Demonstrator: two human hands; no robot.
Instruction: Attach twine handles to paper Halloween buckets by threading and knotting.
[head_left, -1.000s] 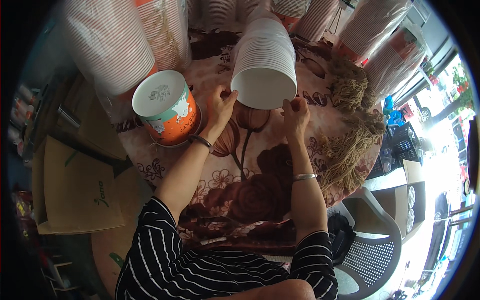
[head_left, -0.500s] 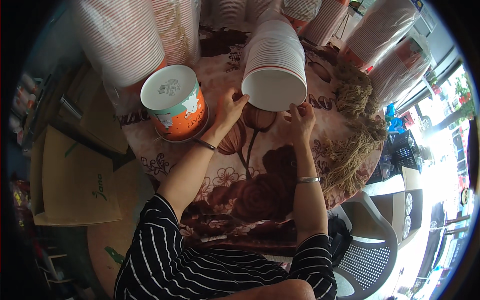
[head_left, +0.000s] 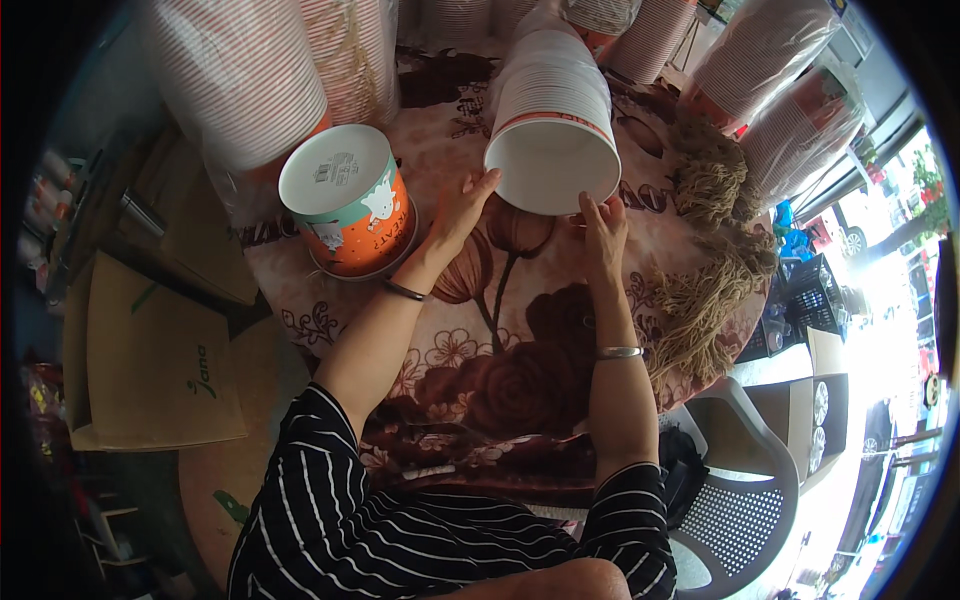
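A long nested stack of white paper buckets [head_left: 548, 75] lies on its side in a clear plastic sleeve, mouths toward me. The front paper bucket [head_left: 555, 168] sticks out a little from the rest, with a strip of orange print showing behind its rim. My left hand [head_left: 466, 207] pinches that rim at the lower left. My right hand [head_left: 604, 225] grips it at the lower right, thumb toward the inside. Left of my left hand, an orange and green paper bucket [head_left: 362, 225] with a cartoon animal stands upside down, its white base up.
Tall sleeved stacks of buckets [head_left: 235, 75] stand at the back left, with more bucket stacks [head_left: 755, 60] at the back right. A flowered tablecloth [head_left: 450, 380] with a tan fringe [head_left: 700, 320] covers the table. Cardboard boxes [head_left: 150, 360] lie left; a grey chair [head_left: 740, 510] stands right.
Both hands have drawn the front bucket slightly out of the stack, so its orange print now shows above the rim. The upside-down bucket has stayed in place.
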